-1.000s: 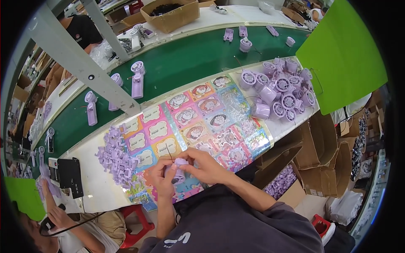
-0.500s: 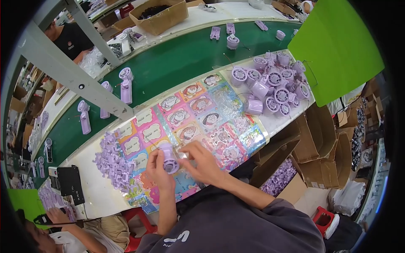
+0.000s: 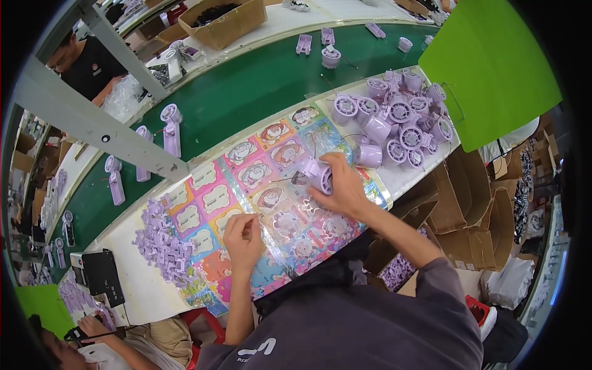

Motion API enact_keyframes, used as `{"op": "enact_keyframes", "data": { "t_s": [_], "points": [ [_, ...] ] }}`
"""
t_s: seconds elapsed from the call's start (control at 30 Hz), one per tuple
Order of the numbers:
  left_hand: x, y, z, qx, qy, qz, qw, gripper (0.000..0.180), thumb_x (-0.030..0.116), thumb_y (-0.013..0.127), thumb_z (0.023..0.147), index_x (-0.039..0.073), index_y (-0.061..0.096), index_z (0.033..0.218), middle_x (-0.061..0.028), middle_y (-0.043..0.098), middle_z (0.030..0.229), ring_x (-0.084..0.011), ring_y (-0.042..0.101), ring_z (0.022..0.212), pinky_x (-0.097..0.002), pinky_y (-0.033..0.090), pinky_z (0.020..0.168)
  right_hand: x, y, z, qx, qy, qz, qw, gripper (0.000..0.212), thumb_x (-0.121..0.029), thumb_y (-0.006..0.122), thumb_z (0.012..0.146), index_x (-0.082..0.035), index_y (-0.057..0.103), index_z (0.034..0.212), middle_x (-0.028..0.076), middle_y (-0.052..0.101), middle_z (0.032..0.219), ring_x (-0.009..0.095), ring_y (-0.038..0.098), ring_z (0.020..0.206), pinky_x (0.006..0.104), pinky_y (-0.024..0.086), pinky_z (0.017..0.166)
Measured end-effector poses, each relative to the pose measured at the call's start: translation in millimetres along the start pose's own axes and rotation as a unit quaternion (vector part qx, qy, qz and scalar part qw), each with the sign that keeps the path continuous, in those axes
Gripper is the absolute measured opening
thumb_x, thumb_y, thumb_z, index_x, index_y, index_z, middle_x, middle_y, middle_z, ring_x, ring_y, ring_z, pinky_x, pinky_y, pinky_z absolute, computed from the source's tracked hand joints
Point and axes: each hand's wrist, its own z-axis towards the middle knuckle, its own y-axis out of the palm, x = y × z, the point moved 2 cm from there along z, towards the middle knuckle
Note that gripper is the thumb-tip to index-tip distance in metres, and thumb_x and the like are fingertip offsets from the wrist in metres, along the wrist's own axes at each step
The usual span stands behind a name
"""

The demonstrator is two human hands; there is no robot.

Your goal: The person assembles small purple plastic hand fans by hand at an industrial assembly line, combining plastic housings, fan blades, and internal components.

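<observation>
A lilac round fan housing (image 3: 319, 177) is gripped in my right hand (image 3: 344, 188), over the colourful cartoon-printed sheet (image 3: 271, 169) on the table. A thin dark wire trails from the housing to the left. My left hand (image 3: 243, 239) hovers above the lower middle of that sheet with its fingers curled together; whatever may be between them is hidden. To the right of the held housing lies a pile of similar lilac fan housings (image 3: 404, 120), many with wires. Left of my left hand is a heap of small lilac plastic parts (image 3: 159, 237).
Behind the table runs a green conveyor belt (image 3: 234, 92) carrying several lilac fan parts (image 3: 172, 132). A grey metal post (image 3: 92, 126) crosses at left, and a green panel (image 3: 487, 80) stands at right. Cardboard boxes (image 3: 475, 216) sit below right. Co-workers are at far left and lower left.
The fan housing has passed from my left hand to my right, which has carried it right and away from me toward the pile. My left hand has stayed near its place, fingers now curled.
</observation>
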Motion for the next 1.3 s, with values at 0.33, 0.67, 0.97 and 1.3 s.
{"op": "enact_keyframes", "data": {
  "t_s": [0.33,0.67,0.97,1.3],
  "points": [
    [0,47,144,0.06,0.058,-0.028,0.996,0.009,0.005,0.067,0.092,0.002,0.073,0.099,-0.0052,0.069,0.079,-0.0107,0.06,0.065,-0.0251,0.046,0.06,28,9,11,0.022,-0.05,0.032,0.998,0.066,-0.036,0.084,0.078,-0.004,0.05,0.124,0.018,0.058,0.118,0.039,0.067,0.09,0.0457,0.057,0.072],
    [13,249,397,-0.022,0.18,0.088,0.979,0.076,0.019,0.078,0.078,0.015,0.042,0.145,-0.0165,0.055,0.133,-0.0377,0.054,0.123,-0.0475,0.046,0.102,26,9,10,0.02,-0.03,0.007,0.999,0.065,-0.043,0.084,0.077,-0.002,0.053,0.119,0.015,0.06,0.111,0.034,0.069,0.076,0.0412,0.058,0.06],
    [5,297,441,0.017,0.105,0.239,0.965,0.046,0.036,0.083,0.074,0.012,0.073,0.111,-0.0103,0.067,0.112,-0.0319,0.06,0.109,-0.0465,0.048,0.095,26,2,11,-0.008,-0.009,0.014,1.0,0.071,-0.042,0.087,0.075,0.0,0.051,0.121,0.017,0.061,0.111,0.032,0.068,0.081,0.0383,0.057,0.06],
    [4,183,383,-0.081,0.069,0.12,0.987,0.052,0.031,0.083,0.076,0.011,0.067,0.122,-0.0146,0.065,0.11,-0.0331,0.062,0.106,-0.0442,0.05,0.093,23,5,11,0.037,-0.033,0.008,0.999,0.064,-0.044,0.082,0.079,-0.002,0.055,0.119,0.013,0.06,0.107,0.033,0.068,0.07,0.0401,0.058,0.059]
  ]
}}
